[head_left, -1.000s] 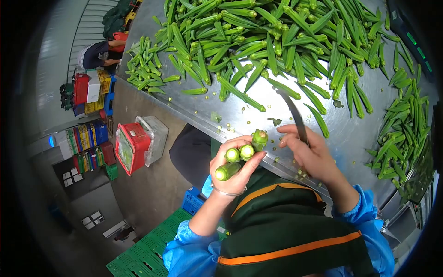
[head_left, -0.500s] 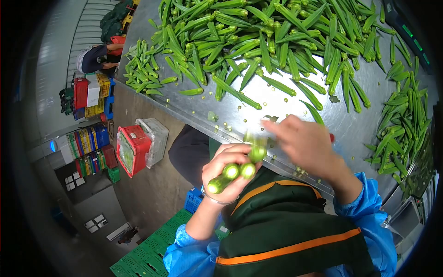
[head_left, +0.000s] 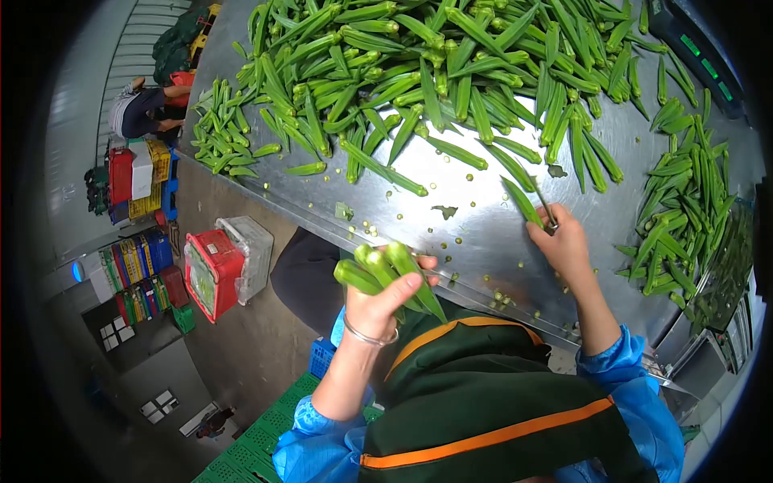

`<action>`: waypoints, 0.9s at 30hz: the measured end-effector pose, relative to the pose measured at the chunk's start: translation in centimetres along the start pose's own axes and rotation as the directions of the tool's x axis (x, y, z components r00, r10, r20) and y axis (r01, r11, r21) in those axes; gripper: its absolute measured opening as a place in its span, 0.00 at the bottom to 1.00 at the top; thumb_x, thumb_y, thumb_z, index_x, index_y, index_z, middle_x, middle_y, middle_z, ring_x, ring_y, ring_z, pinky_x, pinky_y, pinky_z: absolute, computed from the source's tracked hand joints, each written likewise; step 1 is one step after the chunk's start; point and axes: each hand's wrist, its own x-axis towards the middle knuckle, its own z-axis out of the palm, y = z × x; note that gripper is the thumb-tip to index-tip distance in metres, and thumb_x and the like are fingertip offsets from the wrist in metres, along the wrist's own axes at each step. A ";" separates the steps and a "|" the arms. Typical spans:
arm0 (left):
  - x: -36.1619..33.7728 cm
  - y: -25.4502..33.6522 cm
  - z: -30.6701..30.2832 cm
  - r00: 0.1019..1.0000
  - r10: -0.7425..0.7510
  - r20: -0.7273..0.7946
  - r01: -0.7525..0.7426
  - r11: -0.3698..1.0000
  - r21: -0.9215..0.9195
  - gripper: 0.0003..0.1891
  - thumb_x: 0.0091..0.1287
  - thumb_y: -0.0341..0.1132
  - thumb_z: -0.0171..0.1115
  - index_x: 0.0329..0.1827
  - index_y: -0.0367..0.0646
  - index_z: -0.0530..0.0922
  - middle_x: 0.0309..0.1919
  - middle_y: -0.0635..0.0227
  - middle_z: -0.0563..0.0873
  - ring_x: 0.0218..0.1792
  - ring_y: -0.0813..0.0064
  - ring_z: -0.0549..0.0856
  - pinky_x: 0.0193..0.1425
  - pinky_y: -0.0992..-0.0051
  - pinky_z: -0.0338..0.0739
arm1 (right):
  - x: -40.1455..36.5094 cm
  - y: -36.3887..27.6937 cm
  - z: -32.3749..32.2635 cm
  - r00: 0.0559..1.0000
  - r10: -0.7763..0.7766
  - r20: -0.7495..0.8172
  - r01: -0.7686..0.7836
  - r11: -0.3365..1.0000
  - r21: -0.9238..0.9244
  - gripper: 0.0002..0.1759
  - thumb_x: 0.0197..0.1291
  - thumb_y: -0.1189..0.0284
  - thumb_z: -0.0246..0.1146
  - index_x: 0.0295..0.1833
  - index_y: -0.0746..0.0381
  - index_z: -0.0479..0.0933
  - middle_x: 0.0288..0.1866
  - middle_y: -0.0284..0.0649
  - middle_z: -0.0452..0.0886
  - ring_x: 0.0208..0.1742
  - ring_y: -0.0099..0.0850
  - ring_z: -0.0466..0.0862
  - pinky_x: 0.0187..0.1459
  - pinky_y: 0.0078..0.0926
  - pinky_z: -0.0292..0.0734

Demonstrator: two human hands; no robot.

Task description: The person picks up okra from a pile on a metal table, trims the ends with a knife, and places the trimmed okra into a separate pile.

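My left hand (head_left: pixel 378 302) is closed around several okra pods (head_left: pixel 377 264), their pale cut stem ends pointing up and away from me. Over the steel table, my right hand (head_left: pixel 564 245) grips a small knife (head_left: pixel 544 200) with a thin blade. The fingers of that hand also touch a single okra pod (head_left: pixel 522 201), which lies alongside the blade. Beyond both hands spreads a large heap of okra (head_left: pixel 435 64). Small cut-off okra ends (head_left: pixel 499 298) are scattered on the table near its front edge.
A smaller okra pile (head_left: pixel 229 133) sits at the table's left corner, another okra pile (head_left: pixel 684 209) at the right. A dark device with green displays (head_left: pixel 700 56) stands at the far right. Red and clear crates (head_left: pixel 213 274) rest on the floor. Another person (head_left: pixel 141 113) is at the far left.
My right hand has moved away from my left, out to the right, and is now at a pod on the table. My left hand has turned, so the pod ends point upward.
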 end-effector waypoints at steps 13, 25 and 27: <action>-0.4 2.3 1.9 0.734 0.293 0.612 -0.673 0.429 0.602 0.19 0.44 0.28 0.68 0.41 0.39 0.76 0.53 0.52 0.76 0.51 0.55 0.78 0.55 0.65 0.72 | -0.5 -10.2 -5.3 0.781 -0.244 0.575 -0.285 0.680 0.676 0.14 0.57 0.72 0.61 0.49 0.64 0.77 0.25 0.30 0.75 0.21 0.17 0.70 0.22 0.17 0.65; -3.1 2.6 1.2 0.869 0.305 0.390 -0.495 0.501 0.710 0.20 0.44 0.28 0.71 0.43 0.38 0.78 0.50 0.57 0.79 0.46 0.63 0.81 0.51 0.72 0.73 | -1.1 -13.8 -3.8 0.681 -0.726 0.098 0.719 0.688 0.097 0.23 0.44 0.75 0.61 0.52 0.53 0.77 0.31 0.35 0.76 0.26 0.33 0.77 0.27 0.27 0.70; -3.1 2.6 0.3 0.858 0.323 0.399 -0.513 0.529 0.676 0.20 0.44 0.28 0.71 0.42 0.38 0.78 0.49 0.56 0.79 0.46 0.61 0.81 0.51 0.70 0.73 | -0.7 -13.4 -3.2 0.713 -0.688 0.136 0.689 0.723 0.046 0.22 0.46 0.75 0.60 0.51 0.53 0.78 0.31 0.35 0.76 0.26 0.34 0.77 0.27 0.28 0.70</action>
